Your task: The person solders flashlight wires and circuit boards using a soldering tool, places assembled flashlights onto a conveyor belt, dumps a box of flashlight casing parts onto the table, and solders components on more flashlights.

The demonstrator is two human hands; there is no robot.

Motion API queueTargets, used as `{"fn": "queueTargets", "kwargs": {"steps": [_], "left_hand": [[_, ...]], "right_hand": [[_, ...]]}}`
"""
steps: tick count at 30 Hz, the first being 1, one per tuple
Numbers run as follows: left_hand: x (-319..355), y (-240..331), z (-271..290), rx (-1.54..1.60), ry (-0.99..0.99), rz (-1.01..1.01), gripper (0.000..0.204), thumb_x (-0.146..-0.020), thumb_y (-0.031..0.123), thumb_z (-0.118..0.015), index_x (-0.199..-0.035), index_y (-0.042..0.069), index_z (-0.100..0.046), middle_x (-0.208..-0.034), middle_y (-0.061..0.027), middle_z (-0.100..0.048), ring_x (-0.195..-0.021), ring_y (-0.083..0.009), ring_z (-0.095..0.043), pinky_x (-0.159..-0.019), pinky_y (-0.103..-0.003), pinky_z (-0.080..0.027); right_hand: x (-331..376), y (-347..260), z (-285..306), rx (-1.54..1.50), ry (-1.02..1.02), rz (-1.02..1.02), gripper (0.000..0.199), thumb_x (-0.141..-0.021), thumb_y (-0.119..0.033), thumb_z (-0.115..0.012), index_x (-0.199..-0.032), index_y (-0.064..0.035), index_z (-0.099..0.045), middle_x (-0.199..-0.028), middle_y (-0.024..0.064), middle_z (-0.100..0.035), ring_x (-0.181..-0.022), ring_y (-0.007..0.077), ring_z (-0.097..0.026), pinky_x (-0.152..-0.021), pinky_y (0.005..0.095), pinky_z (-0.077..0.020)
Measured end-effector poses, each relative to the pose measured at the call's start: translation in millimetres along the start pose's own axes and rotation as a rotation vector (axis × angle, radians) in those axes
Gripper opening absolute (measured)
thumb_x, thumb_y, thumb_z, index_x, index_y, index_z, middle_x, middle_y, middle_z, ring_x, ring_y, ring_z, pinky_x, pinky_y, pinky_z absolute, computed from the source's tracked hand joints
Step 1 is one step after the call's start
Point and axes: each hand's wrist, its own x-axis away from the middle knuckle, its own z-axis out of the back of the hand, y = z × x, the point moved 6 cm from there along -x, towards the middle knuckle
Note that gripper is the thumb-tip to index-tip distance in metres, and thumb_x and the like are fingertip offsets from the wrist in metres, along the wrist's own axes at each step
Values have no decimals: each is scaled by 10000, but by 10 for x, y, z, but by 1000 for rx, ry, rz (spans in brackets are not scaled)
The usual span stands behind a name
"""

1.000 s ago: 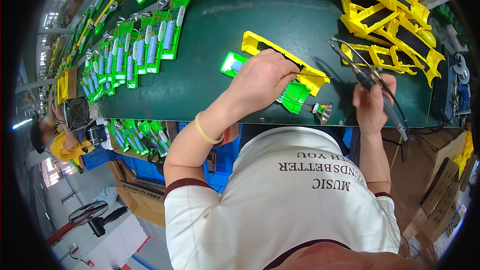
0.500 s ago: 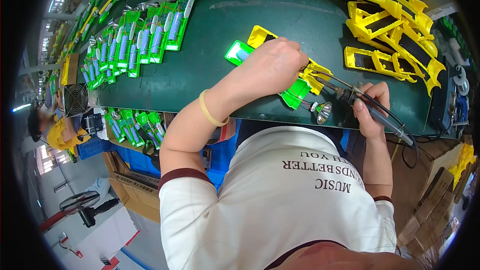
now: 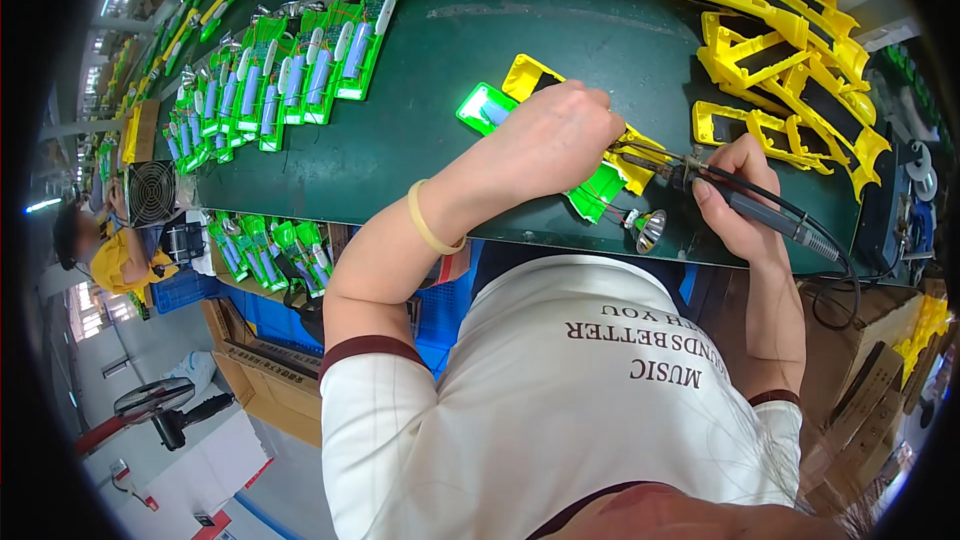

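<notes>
A soldering iron point(image 3: 754, 208) with a dark handle, cable and a thin tube alongside is gripped in my right hand point(image 3: 742, 202). Its metal tip points left, into a yellow plastic casing half point(image 3: 648, 158). Over that casing my left hand point(image 3: 570, 132) is closed, with the fingertips bent down; what they pinch is hidden. Beneath the left hand lies a green lamp housing point(image 3: 598, 192), its other end showing a pale blue battery point(image 3: 494, 112). Red and dark wires run from the housing to a silver reflector lamp point(image 3: 649, 230) near the table's front edge.
Yellow casing halves point(image 3: 790, 60) are piled at the far right. Rows of green lamp housings point(image 3: 270, 80) with batteries and reflectors fill the table's left. More green housings point(image 3: 268, 252) sit in a box below the edge. A person point(image 3: 118, 252) works at far left beside a fan point(image 3: 150, 194).
My right hand and the soldering iron's handle have shifted slightly up and to the right, and the handle lies flatter. My left hand stays closed over the casing, nearly still.
</notes>
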Motion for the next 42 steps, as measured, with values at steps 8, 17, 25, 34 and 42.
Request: {"fn": "queueTargets", "kwargs": {"steps": [8,17,25,34,42], "left_hand": [[8,-8,-3,-12,-6,7,91,-713,40,-548,-735,-2,-626,-722,-146,-569,-746,-302,-568,-688,-391,-474],[15,2,0,-7,14,-20,88,-715,39,-552,-735,-2,-627,-714,-141,-571,-737,-298,-573,-674,-390,-474],[-6,2,-3,-3,-24,16,79,-714,54,-578,-754,15,-633,-718,-130,-570,-742,-292,-575,-667,-386,-472],[34,68,-35,6,-42,32,81,-707,50,-581,-774,26,-620,-743,-120,-561,-747,-295,-556,-678,-382,-460],[30,87,-40,-10,-70,42,82,-704,48,-581,-771,20,-619,-729,-123,-561,-736,-300,-556,-671,-388,-457]], "right_hand": [[26,-165,55,30,21,-20,253,-721,-146,-661,-756,-51,-429,-642,42,-496,-546,104,-428,-499,259,-362],[385,16,135,-537,358,-1,309,-858,-219,-577,-957,-49,-338,-789,134,-536,-606,192,-589,-470,249,-458],[80,109,-303,-680,325,-137,254,-891,-122,-530,-981,-32,-310,-1018,212,-540,-963,275,-603,-785,335,-534],[129,184,-300,-719,315,-122,251,-897,-137,-525,-973,-35,-309,-961,199,-565,-923,260,-621,-792,338,-523],[138,192,-303,-727,302,-140,247,-899,-137,-521,-970,-30,-310,-950,191,-570,-919,241,-622,-800,326,-515]]}}
